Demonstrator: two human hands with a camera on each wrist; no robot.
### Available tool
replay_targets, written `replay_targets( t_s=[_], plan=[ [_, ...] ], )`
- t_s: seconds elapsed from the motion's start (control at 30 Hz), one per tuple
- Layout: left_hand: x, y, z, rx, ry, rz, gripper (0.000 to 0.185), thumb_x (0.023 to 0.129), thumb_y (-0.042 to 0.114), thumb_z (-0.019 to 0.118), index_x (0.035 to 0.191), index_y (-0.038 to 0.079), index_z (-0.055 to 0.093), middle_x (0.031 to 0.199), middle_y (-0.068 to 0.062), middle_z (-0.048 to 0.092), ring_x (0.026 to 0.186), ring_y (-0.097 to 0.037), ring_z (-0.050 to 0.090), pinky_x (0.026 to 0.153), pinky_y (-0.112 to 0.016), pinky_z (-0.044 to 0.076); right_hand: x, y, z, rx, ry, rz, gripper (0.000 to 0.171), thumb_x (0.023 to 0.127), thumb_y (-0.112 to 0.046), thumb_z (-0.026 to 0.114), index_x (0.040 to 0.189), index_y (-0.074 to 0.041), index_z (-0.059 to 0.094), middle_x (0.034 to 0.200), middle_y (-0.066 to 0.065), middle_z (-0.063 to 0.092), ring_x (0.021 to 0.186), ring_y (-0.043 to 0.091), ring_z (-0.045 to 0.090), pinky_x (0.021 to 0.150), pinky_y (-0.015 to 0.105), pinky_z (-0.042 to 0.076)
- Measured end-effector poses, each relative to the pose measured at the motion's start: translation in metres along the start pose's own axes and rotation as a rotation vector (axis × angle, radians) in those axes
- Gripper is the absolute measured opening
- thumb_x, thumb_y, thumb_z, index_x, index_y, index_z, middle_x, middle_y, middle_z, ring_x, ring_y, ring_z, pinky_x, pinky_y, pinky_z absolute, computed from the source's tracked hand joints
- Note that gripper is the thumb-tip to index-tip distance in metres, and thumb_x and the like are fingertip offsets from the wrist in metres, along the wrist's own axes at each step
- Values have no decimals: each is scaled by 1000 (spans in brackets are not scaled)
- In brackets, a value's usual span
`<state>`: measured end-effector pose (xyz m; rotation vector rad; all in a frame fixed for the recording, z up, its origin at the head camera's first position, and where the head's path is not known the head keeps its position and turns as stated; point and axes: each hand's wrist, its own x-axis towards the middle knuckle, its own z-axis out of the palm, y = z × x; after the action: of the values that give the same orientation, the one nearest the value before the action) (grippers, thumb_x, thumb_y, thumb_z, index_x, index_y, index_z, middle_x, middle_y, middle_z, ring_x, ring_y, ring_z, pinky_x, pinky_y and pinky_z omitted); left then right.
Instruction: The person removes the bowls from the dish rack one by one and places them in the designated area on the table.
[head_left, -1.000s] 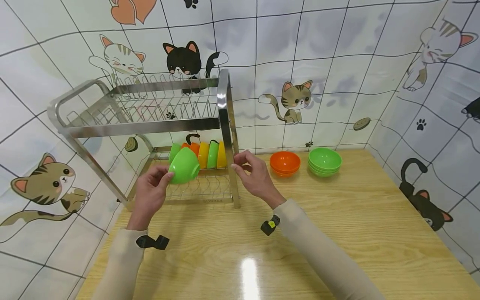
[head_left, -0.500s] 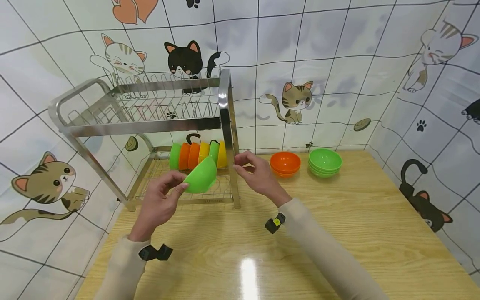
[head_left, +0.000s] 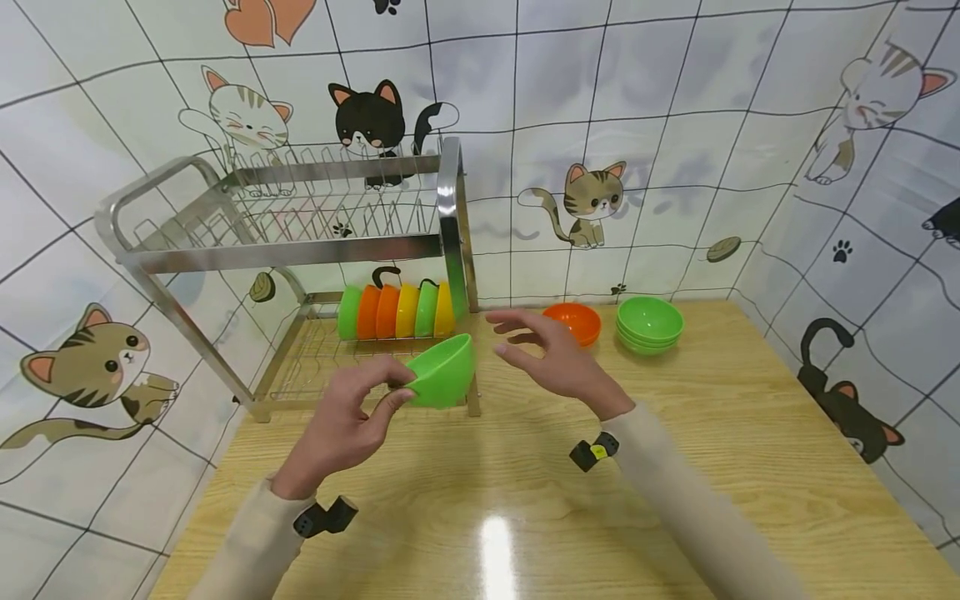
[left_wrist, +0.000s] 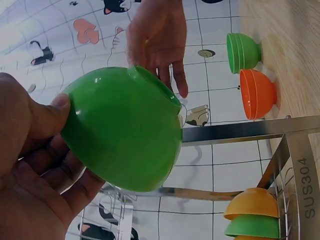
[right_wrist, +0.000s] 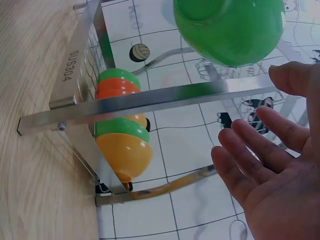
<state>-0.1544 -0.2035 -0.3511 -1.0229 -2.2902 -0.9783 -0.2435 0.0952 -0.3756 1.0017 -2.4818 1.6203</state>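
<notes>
A green bowl point(head_left: 442, 372) is pinched at its rim by my left hand point(head_left: 348, 421), tilted in front of the rack's right post. In the left wrist view the bowl point(left_wrist: 125, 130) shows its outer side and foot ring, thumb on one face and fingers behind. My right hand point(head_left: 558, 358) is to the right of the bowl, fingers extended and holding nothing. In the right wrist view its palm point(right_wrist: 280, 200) shows, with the bowl point(right_wrist: 230, 30) a short way off. Green, orange and yellow bowls point(head_left: 386, 312) stand on edge in a row on the rack's lower shelf.
The two-tier metal dish rack point(head_left: 292, 250) stands at the left of the wooden table point(head_left: 675, 467). Behind my right hand are stacked orange bowls point(head_left: 573, 321), partly hidden, and beside them stacked green bowls point(head_left: 650, 323). Walls with cat pictures point(head_left: 592, 204) rise behind and at both sides.
My left hand has carried the green bowl right and toward me, away from the row, turning it more upright. My right hand has left the rack post, moved right, and spread its fingers.
</notes>
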Motion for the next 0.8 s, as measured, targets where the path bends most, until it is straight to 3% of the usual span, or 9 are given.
replay_targets(
  t_s=[0.23,0.4,0.5,0.7,0.8],
  plan=[
    [8,11,12,28,-54,167,3,98,10,69,100,10,67,94,4,65,86,-9,59,80,-21,52,-25,-15,-23,-109,-28,-101,51,98,-19,72,146,-23,55,150,-1,56,135,21,56,111,46,49],
    [13,16,23,101,-87,274,7,103,13,62,100,9,66,96,2,64,88,-12,58,80,-22,54,-42,-26,-31,-191,-36,-183,53,94,-20,76,143,-27,56,149,-6,57,138,14,53,113,39,48],
    [16,18,29,150,-115,314,4,101,8,62,100,9,66,97,2,64,91,-13,59,82,-24,55,-51,-31,-35,-247,-43,-230,55,92,-20,79,142,-27,57,148,-9,57,140,13,51,116,37,45],
    [24,23,40,253,-143,432,10,95,0,68,100,9,65,96,2,65,93,-17,60,86,-28,54,-61,-38,-39,-351,-54,-387,55,87,-15,83,138,-16,62,142,-1,61,135,16,55,114,26,44],
    [27,25,45,299,-140,478,12,93,-1,70,98,9,65,94,1,64,90,-16,58,81,-26,52,-64,-40,-40,-391,-70,-477,47,89,-20,81,133,-12,65,136,0,64,128,16,58,110,20,44]
  ],
)
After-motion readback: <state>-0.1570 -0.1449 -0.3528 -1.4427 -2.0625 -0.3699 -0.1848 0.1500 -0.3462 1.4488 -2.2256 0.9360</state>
